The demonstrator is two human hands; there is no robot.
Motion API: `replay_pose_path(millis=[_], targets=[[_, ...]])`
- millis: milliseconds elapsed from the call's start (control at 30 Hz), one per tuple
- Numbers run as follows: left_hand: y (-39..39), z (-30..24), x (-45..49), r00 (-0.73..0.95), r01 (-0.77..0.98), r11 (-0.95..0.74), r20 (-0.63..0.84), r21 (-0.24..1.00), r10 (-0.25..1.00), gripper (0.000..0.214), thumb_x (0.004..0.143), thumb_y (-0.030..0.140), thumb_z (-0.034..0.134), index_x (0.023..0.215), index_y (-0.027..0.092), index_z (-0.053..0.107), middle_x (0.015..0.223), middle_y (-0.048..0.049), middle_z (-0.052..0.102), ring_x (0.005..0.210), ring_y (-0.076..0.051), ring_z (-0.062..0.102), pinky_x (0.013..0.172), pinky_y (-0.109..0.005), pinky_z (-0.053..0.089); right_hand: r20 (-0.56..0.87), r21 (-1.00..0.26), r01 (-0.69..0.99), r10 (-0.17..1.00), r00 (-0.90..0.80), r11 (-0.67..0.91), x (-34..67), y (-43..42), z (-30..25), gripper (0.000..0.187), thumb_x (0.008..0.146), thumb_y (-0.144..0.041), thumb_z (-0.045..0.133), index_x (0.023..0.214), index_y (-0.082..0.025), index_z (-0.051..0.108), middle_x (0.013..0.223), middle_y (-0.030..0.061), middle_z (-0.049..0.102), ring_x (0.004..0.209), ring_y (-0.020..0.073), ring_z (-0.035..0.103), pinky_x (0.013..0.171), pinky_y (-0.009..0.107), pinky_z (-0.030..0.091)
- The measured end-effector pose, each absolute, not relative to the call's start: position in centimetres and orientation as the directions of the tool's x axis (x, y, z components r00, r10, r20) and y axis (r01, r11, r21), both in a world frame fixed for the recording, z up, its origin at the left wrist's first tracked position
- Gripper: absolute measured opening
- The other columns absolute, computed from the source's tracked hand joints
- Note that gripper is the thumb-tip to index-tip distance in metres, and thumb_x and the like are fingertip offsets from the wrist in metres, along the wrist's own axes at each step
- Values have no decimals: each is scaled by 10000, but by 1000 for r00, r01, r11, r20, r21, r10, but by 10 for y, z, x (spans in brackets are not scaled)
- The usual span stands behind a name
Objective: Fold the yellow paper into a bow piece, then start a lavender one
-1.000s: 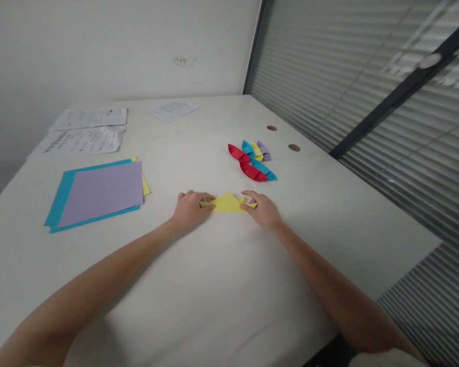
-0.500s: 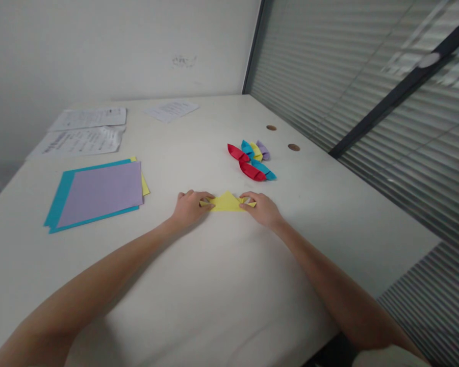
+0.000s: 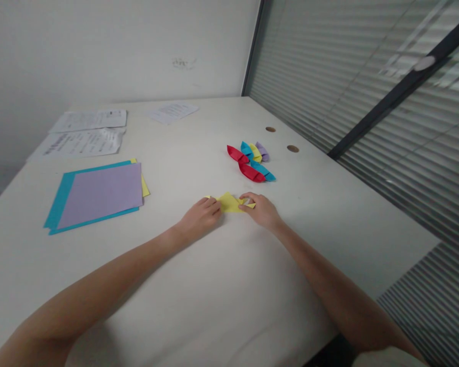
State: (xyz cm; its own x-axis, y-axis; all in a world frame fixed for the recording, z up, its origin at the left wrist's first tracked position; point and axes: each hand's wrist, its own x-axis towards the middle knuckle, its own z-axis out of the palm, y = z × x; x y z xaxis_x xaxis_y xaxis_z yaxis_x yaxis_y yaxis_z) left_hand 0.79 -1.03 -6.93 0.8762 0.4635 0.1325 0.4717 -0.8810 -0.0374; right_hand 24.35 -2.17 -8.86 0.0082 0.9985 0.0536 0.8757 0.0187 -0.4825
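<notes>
Paper [image 3: 229, 203], yellow and folded, lies toward the near edge of the surface [image 3: 199, 280], right end pinched by the right hand [image 3: 263, 210], while the left hand [image 3: 200, 219] has shifted inward over it, grip untellable, perhaps now pressing its left side.

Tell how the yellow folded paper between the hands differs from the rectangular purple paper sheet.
The yellow folded paper is folded to a point; the rectangular purple paper sheet lies unfolded. The yellow paper looks smaller than the purple sheet. The left hand and right hand touch the yellow paper; neither touches the purple sheet. Both are paper.
</notes>
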Motion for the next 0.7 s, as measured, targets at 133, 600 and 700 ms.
replay_pose_path(millis=[133, 600, 700], targets=[[-22, -69, 12, 854, 519, -854, 58, -33, 517, 284, 914, 56, 370, 1064, 115, 603, 1063, -154, 594, 910, -226, 579, 794, -379, 531, 46, -484, 875, 999, 16, 8, 243, -21, -88, 233, 812, -361, 666, 1028, -274, 680, 801, 18, 669, 777, 181, 606, 631, 255, 385], [-34, -72, 16, 796, 589, -805, 120, 75, 594, 659, 921, 640, 322, 1280, 115, 495, 1239, -183, 562, 1067, -302, 525, 858, -417, 513, 44, -469, 883, 998, 42, -17, 242, -21, -90, 213, 832, -347, 627, 1030, -285, 676, 805, 19, 666, 750, 184, 613, 620, 262, 385], [-37, -73, 18, 787, 599, -798, 134, 66, 602, 730, 892, 689, 326, 1304, 109, 493, 1265, -188, 553, 1082, -317, 523, 881, -429, 495, 57, -461, 887, 997, 49, -18, 240, -22, -89, 221, 835, -367, 628, 1035, -285, 676, 818, 27, 672, 769, 192, 618, 630, 267, 391]])
